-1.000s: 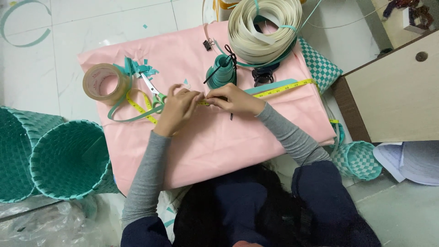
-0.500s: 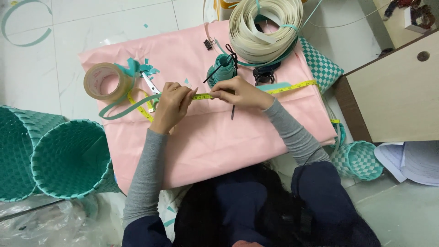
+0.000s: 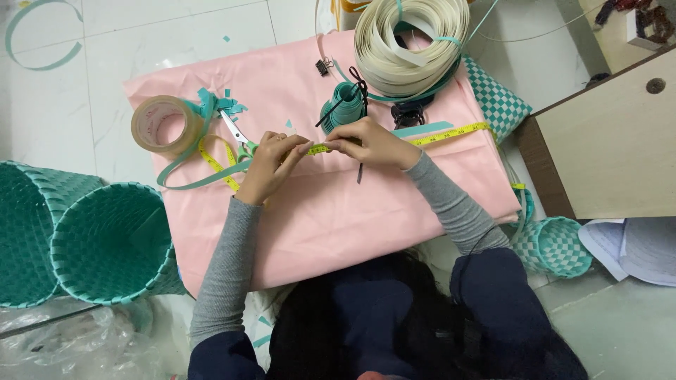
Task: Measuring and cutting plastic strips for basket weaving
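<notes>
My left hand [image 3: 269, 164] and my right hand [image 3: 370, 143] pinch a yellow measuring tape [image 3: 451, 133] between them over a pink cloth [image 3: 331, 211]. The tape runs right toward the cloth's edge and curls left past green-handled scissors [image 3: 238, 137]. A thin dark stick [image 3: 360, 172] pokes out under my right hand. A teal strip [image 3: 422, 129] lies just behind the tape. A small roll of teal strip [image 3: 342, 105] stands right behind my hands.
A roll of clear packing tape [image 3: 160, 124] lies at the cloth's left end, and a big coil of cream strip [image 3: 412, 39] at the back. Two teal woven baskets [image 3: 105, 243] lie at left, a small checked one [image 3: 553, 246] at right, beside a wooden cabinet [image 3: 612, 141].
Both hands have shifted slightly back and together, and now hold the measuring tape taut between their fingers; a second ago they were pressing on the teal strip.
</notes>
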